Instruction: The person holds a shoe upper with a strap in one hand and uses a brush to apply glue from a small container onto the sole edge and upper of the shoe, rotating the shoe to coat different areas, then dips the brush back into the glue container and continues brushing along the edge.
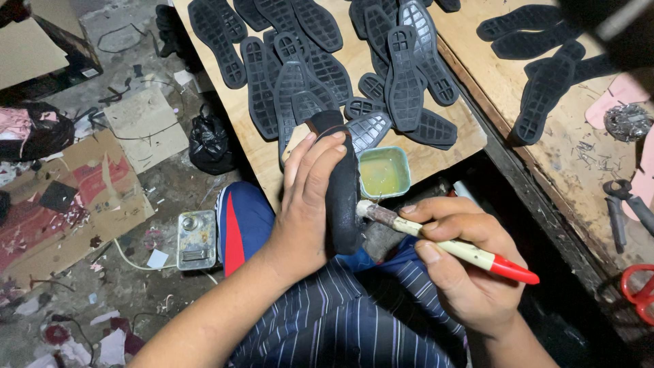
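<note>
My left hand [305, 197] grips a black shoe [343, 197] held upright over my lap, fingers wrapped across its upper side. My right hand [463, 262] holds a brush [443, 242] with a cream handle and red end; its bristle tip touches the shoe's edge near the heel. Just beyond the shoe a small green tub of yellowish glue [384, 172] sits on the wooden board [449, 146]. Several black rubber soles [405, 75] lie spread over that board.
More black soles [545, 88] lie on a second wooden bench at the right, with pliers [623, 204], red-handled scissors [639, 292] and scattered nails. A metal can [196, 238], cardboard [68, 204] and a black bag [211, 143] litter the floor at left.
</note>
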The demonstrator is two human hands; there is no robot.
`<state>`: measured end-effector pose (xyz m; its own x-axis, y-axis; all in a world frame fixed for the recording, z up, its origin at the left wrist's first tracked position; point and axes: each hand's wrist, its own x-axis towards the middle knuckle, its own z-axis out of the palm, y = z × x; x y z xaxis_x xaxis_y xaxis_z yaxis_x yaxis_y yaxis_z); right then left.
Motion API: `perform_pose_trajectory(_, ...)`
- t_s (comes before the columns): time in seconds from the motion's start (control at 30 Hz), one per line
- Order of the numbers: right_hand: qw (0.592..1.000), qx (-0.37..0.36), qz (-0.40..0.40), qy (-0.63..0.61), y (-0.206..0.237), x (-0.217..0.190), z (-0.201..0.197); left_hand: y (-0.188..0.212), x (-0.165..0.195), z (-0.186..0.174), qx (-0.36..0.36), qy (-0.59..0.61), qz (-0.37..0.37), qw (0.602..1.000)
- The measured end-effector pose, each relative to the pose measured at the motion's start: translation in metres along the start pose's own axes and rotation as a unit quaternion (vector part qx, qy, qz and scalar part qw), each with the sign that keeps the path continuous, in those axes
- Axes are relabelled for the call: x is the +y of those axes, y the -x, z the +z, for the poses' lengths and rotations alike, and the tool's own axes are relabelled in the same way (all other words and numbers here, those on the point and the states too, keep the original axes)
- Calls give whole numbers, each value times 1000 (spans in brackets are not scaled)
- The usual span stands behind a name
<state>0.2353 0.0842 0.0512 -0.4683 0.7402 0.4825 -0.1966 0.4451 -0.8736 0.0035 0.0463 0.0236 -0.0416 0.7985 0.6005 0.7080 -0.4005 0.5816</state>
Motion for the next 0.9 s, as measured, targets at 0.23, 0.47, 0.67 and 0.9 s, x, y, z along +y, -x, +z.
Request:
perform_pose_trajectory(0.23, 1000, -10, -1, 1, 4, -2, 0, -2, 1, -1, 3, 0, -6, 1000)
perform_pose_trajectory(0.47, 997, -20, -38, 65, 4, -2, 0, -4, 10, -3, 10, 13, -32, 999)
perform_pose_trajectory(0.67, 997, -20, -50, 46, 7, -9, -5, -1, 25, -10, -16, 63, -85, 994)
perform_pose_trajectory(0.9, 996, 16, -71, 57, -1, -12, -4, -3, 34, -13, -42, 82, -96, 991)
